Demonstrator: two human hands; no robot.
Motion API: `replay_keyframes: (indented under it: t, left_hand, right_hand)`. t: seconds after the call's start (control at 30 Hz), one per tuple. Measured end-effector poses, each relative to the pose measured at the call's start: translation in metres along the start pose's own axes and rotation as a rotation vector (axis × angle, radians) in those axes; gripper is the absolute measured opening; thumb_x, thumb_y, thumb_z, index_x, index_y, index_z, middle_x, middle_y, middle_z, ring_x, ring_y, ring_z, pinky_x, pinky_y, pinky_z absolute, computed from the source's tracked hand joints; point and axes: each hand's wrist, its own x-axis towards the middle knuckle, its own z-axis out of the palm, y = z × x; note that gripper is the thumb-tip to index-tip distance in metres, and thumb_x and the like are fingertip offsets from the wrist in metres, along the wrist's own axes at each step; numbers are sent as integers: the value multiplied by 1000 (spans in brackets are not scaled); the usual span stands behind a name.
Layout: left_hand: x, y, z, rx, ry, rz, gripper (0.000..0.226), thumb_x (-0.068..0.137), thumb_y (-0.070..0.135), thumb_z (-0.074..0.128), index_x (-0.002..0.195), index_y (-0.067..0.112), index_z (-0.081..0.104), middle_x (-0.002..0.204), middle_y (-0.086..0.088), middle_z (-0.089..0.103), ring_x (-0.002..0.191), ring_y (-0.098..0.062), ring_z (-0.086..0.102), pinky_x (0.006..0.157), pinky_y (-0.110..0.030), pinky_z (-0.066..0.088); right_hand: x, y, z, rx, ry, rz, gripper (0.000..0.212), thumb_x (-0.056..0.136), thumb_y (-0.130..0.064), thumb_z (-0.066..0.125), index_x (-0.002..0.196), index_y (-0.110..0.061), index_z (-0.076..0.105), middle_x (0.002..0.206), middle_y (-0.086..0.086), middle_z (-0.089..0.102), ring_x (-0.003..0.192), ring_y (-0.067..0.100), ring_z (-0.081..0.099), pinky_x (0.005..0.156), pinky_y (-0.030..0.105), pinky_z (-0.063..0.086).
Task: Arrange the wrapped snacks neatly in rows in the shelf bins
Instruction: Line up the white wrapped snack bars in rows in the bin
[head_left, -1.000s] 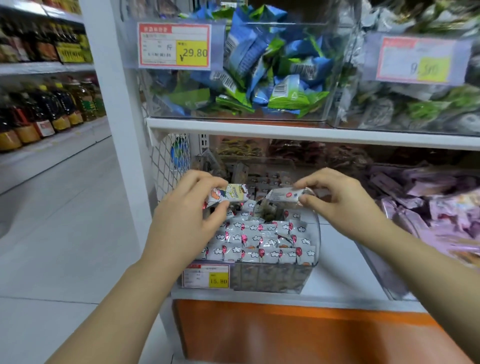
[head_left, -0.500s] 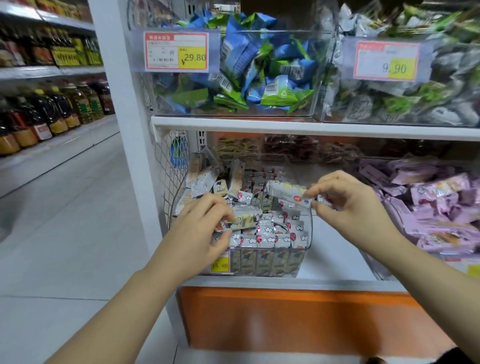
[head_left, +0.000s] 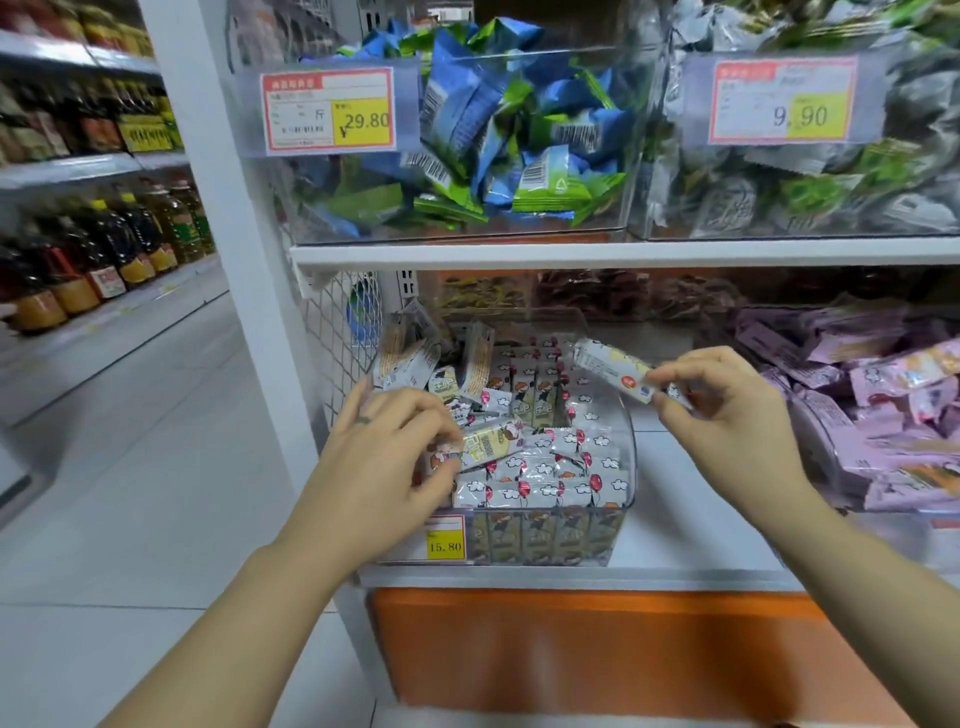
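A clear plastic bin (head_left: 627, 470) on the lower shelf holds small white wrapped snacks (head_left: 545, 462) printed with red balloons, lying in rows at the front and loose at the back left. My left hand (head_left: 384, 467) pinches one wrapped snack (head_left: 488, 441) low over the bin's left front. My right hand (head_left: 727, 415) pinches another long white snack (head_left: 615, 371) by its end, held above the bin's right rear.
A bin of purple snacks (head_left: 857, 410) stands right of the clear bin. Above the white shelf board (head_left: 623, 254) are bins of blue-green packets (head_left: 498, 145) and grey-green packets (head_left: 810, 176). A wire mesh side panel (head_left: 337, 332) bounds the left. Oil bottles (head_left: 104, 249) line the aisle's far shelf.
My left hand has lowered its snack from above the bin down onto the front-left rows. My right hand has shifted slightly right and up, still holding its snack. The camera moved closer.
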Motion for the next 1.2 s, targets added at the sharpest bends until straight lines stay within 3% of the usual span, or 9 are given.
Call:
replay_keyframes:
  t: [0.13, 0.2, 0.3, 0.43, 0.53, 0.63, 0.77, 1.03, 1.2]
  left_hand:
    - [29, 9, -9, -142, -18, -59, 14, 90, 33, 52, 100, 28, 62, 97, 21, 53, 94, -1, 52, 92, -31, 44]
    - [55, 18, -11, -202, -110, -78, 13, 91, 24, 58, 101, 34, 58, 96, 24, 53, 91, 7, 52, 82, -11, 40]
    - [107, 30, -1, -303, -383, -146, 16, 91, 22, 61, 103, 32, 61, 101, 19, 62, 92, 9, 55, 73, -1, 41]
    - [163, 27, 34, -239, -839, -158, 25, 91, 23, 62, 115, 22, 61, 114, 7, 65, 102, -9, 62, 79, -13, 45]
    - [179, 20, 66, -189, -1039, -163, 32, 91, 14, 61, 122, 11, 57, 121, -5, 63, 107, -16, 59, 90, -20, 43]
    - [182, 14, 90, -79, -1102, -91, 35, 90, 13, 63, 124, 9, 59, 123, -5, 62, 104, -13, 58, 83, -18, 42]
    - [180, 8, 104, 8, -1152, -14, 30, 91, 16, 61, 121, 18, 64, 113, 11, 62, 74, 7, 57, 66, -8, 41]
    - [176, 2, 115, 101, -1241, 67, 37, 93, 19, 57, 130, 17, 57, 136, 4, 54, 120, -14, 53, 104, -26, 36]
    - [179, 5, 104, 112, -1197, 30, 36, 96, 15, 52, 132, 15, 54, 140, 4, 50, 122, -15, 51, 99, -20, 34]
  right_hand:
    - [14, 15, 5, 25, 57, 57, 28, 79, 4, 67, 85, -23, 67, 87, -13, 54, 77, -12, 51, 69, 2, 36]
    - [20, 21, 7, 40, 70, 73, 27, 79, 4, 67, 85, -22, 68, 87, -8, 55, 77, -14, 51, 69, 0, 35]
    - [25, 32, 6, 67, 77, 103, 25, 79, 2, 67, 85, -22, 69, 89, -4, 56, 78, -13, 52, 71, 0, 35]
    - [27, 49, 4, 107, 76, 144, 28, 80, 2, 66, 85, -26, 67, 89, -17, 55, 80, -12, 53, 76, 1, 38]
    - [28, 55, 1, 140, 80, 164, 27, 80, 1, 67, 86, -25, 66, 90, -16, 55, 83, -8, 56, 80, 4, 42]
    - [28, 57, 1, 154, 73, 175, 31, 80, 0, 68, 85, -30, 64, 91, -14, 56, 85, 3, 59, 84, 11, 46]
    - [32, 54, 3, 178, 57, 174, 36, 80, 0, 68, 82, -36, 61, 88, -18, 54, 79, -12, 55, 74, 2, 40]
    - [35, 48, 16, 260, 65, 210, 37, 81, -5, 69, 78, -41, 59, 89, -17, 54, 79, -10, 55, 70, 1, 40]
    - [33, 47, 15, 324, 42, 229, 38, 82, -1, 67, 78, -38, 61, 92, -13, 56, 87, 0, 58, 73, 4, 42]
